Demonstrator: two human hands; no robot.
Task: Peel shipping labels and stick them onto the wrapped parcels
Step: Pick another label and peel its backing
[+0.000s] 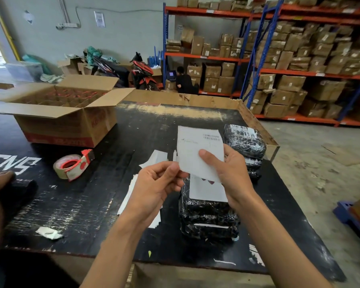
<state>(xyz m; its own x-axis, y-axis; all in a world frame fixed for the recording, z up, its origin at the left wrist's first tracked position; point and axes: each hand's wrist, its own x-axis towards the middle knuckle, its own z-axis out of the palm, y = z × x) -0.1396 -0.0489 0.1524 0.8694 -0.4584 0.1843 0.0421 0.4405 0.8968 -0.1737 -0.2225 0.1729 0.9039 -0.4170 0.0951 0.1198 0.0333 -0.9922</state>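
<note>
Label (197,154) was pinched by both hands, left (158,183) and right (227,169), over the parcel (208,213), likely for peeling.

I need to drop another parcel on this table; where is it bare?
Bare table lies between the open carton and the far parcel stack. Crowded: the near parcel stack and loose label sheets beneath both hands.

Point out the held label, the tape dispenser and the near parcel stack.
held label (197,148), head view, middle of the white sheet above the thumbs.
tape dispenser (72,166), head view, on the tape roll's side.
near parcel stack (208,213), head view, black wrap of the top parcel below its stuck label.
</note>
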